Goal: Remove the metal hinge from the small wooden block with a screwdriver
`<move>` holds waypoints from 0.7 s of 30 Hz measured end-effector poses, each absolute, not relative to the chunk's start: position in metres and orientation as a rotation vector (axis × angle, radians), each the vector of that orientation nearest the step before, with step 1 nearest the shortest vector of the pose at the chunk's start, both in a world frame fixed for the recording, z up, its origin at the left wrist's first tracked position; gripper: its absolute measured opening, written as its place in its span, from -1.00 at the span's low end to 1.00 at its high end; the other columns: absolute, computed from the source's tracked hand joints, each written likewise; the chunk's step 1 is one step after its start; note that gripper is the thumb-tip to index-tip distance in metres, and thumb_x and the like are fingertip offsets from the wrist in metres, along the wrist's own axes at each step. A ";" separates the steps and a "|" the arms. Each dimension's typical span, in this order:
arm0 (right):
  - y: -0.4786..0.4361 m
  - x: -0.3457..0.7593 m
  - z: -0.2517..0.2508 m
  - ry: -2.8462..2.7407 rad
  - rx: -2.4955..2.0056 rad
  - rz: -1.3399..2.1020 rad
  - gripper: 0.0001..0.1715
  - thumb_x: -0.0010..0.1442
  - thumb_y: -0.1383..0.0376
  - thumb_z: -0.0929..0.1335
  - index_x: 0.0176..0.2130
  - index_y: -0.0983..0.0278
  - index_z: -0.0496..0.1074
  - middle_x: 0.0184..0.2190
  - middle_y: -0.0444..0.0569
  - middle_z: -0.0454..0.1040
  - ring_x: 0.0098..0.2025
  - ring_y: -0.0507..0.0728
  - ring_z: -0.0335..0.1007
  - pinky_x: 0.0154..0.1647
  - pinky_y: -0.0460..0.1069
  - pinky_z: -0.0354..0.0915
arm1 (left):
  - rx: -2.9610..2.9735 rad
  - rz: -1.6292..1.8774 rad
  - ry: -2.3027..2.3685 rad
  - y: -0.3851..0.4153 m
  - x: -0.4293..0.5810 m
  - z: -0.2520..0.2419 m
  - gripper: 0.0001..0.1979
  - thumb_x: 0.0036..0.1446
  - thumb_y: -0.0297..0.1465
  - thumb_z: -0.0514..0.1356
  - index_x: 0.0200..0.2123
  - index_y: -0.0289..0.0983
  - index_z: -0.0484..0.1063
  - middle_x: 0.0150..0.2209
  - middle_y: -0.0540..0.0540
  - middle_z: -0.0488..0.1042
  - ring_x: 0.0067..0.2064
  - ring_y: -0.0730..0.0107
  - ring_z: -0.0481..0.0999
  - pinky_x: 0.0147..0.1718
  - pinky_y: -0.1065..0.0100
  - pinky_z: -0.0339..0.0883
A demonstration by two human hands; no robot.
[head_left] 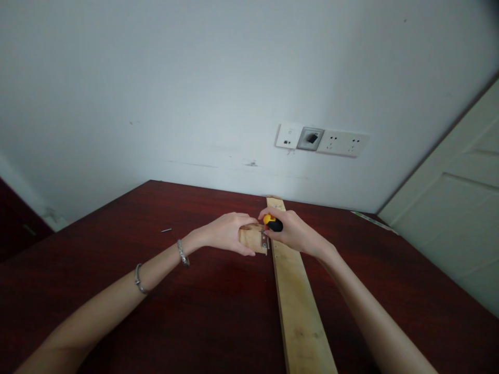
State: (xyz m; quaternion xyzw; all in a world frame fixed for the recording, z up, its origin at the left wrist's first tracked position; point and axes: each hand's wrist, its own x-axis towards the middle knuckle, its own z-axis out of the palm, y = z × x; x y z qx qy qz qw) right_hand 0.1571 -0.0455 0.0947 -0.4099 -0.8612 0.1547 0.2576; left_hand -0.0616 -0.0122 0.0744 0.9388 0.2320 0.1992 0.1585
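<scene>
My left hand [230, 232] is wrapped round a small wooden block [251, 239], thumb below and fingers over the top. A small metal hinge [265, 241] sits at the block's right end. In my right hand [296, 232] is a screwdriver [273, 222] with a yellow and black handle, gripped between thumb and fingers close to the hinge. The screwdriver's tip is too small to make out. A long wooden plank [302, 311] lies under my right hand, running from the wall toward me.
A loose screw [166, 229] lies on the dark red tabletop [187, 311], left of my hands. The wall behind carries sockets [343, 144]. A thin pale strip [374, 222] lies near the table's right back edge, beside a white door [460, 197].
</scene>
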 end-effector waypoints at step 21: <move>-0.044 0.157 0.090 -2.346 -1.148 0.403 -0.71 0.06 0.38 0.33 -0.15 0.22 0.31 -0.35 -0.10 0.45 -0.34 0.07 0.33 -0.29 -0.06 0.20 | 2.672 0.491 0.653 -0.009 -0.063 0.074 -0.37 -0.09 -0.11 0.37 0.02 -0.29 0.41 -0.19 -0.14 0.47 -0.23 0.27 0.46 -0.22 0.31 0.32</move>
